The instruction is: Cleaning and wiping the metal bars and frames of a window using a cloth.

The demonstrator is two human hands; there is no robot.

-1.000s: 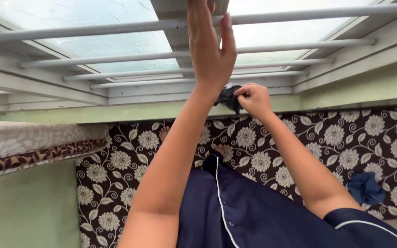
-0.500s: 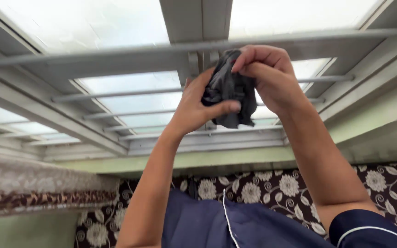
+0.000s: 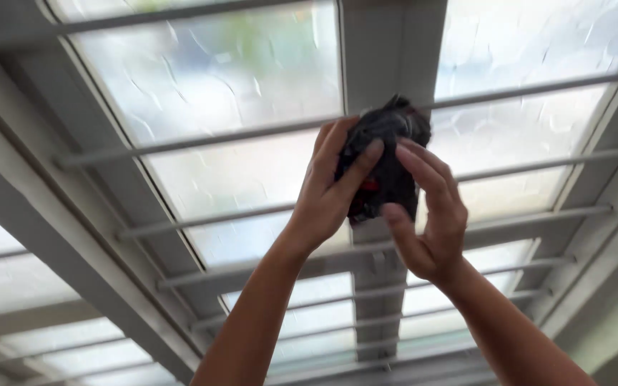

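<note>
Both hands [image 3: 377, 204] on dark cloth [image 3: 384, 161]

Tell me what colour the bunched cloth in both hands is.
Dark grey to black cloth, with a small red spot, seen in the head view.

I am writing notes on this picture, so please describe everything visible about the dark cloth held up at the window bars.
The dark cloth is a small, crumpled bundle of soft fabric, charcoal to black, with a tiny red spot showing low on its front. It is bunched up, not spread out, and raised against a white horizontal window bar, in front of the white centre post of the frosted window. The left hand grips it from the left side, fingers over its front; the right hand touches its right side with its fingertips.
</note>
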